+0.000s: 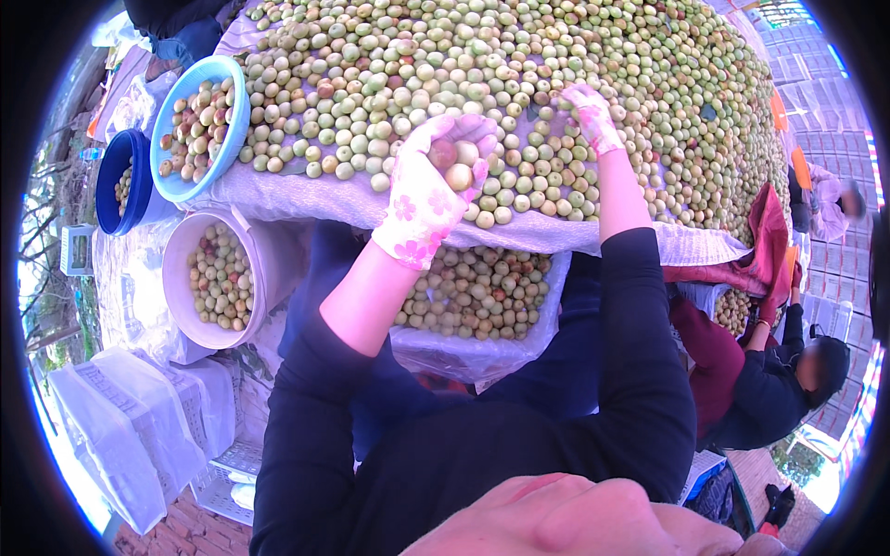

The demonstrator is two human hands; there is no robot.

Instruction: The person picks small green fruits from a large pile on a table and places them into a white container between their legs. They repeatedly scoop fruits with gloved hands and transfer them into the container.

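Observation:
My left hand (424, 198), in a white glove with pink flowers, is turned palm up over the near edge of the heap. Cupped in it are a few small round fruits (459, 176), one reddish and the others pale. My right hand (591, 119), gloved alike, reaches palm down among the green plum-like fruits (431, 69) spread on a white woven sheet (306, 198). Its fingertips touch the fruits, but whether they grip one is unclear. Between my legs, below the sheet's edge, stands a plastic-lined crate (556, 292) of similar fruits.
At left are a light-blue basin (240, 132) of redder fruits, a dark-blue bucket (142, 187) and a pale bucket (261, 306), both holding fruit. Lined white crates (132, 424) stand lower left. A co-worker (751, 389) in red gloves sits at right, near a red cloth (761, 222).

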